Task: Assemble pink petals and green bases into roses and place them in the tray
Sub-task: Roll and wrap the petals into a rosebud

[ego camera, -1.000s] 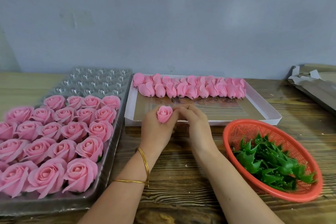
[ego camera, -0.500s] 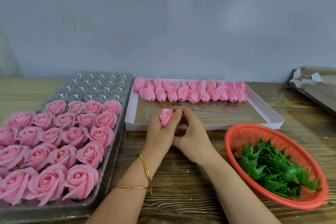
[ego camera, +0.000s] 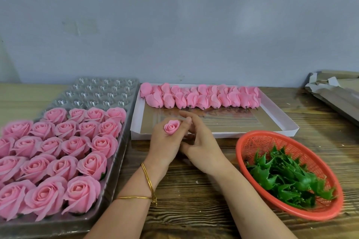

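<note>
Gripping pink bud [ego camera: 171,127] in our left hand [ego camera: 165,148], fingers curled round it; our right hand [ego camera: 202,151] beside, fingers loosely apart.

— What sort of place is this?

— A small hand-assembly workshop, I'd say: a rough wooden bench [ego camera: 194,209] set against a bare grey wall [ego camera: 174,25].

— What gives it away?

— Batch work. A moulded plastic tray [ego camera: 101,91] holds finished roses [ego camera: 64,165] in rows. A shallow white box [ego camera: 213,135] holds lined-up pink petal buds [ego camera: 202,97], and a red basket [ego camera: 252,137] is heaped with green bases [ego camera: 287,178]. Flattened cardboard [ego camera: 338,93] lies at the bench's right end.
</note>
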Demonstrator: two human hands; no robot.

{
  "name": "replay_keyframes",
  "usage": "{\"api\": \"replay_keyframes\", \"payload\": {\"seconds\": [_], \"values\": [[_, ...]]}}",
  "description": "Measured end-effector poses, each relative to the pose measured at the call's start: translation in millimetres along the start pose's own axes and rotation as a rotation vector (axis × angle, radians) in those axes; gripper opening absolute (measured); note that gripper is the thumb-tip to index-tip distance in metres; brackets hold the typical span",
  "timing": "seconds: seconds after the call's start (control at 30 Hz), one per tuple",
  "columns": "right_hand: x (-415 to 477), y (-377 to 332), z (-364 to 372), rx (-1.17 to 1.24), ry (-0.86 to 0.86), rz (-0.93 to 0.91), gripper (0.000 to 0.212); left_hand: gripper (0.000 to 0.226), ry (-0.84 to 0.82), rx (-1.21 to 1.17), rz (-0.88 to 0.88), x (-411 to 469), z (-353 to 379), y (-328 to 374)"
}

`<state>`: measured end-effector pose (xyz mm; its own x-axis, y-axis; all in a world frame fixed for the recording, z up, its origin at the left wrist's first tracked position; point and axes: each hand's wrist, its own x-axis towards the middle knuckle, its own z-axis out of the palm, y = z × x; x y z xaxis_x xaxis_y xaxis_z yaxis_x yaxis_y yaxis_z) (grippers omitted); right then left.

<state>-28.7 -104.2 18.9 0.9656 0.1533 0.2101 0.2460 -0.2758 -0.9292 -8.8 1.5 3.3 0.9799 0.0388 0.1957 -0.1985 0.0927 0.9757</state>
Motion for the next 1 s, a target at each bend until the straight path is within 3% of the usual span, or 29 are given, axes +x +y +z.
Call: {"api": "replay_keyframes", "payload": {"seconds": [0.37, 0.53, 0.73, 0.87, 1.0], "values": [[0, 3, 3, -0.112, 0.104, -0.05, 0.068, 0.017, -0.031, -0.078, -0.054, -1, 3, 1], [3, 7, 1, -0.107, 0.107, -0.019, 0.074, 0.038, -0.094, -0.085, -0.007, -3, 0, 4], [3, 5, 1, -0.102, 0.059, 0.006, 0.075, 0.022, -0.111, -0.117, -0.002, -2, -2, 4], [3, 2, 0, -0.09, 0.061, 0.0, 0.064, 0.014, -0.079, -0.081, 0.024, -1, -1, 2], [2, -5, -2, 0.104, 0.214, 0.049, 0.043, 0.009, -0.01, -0.013, 0.086, -1, 2, 2]]}}
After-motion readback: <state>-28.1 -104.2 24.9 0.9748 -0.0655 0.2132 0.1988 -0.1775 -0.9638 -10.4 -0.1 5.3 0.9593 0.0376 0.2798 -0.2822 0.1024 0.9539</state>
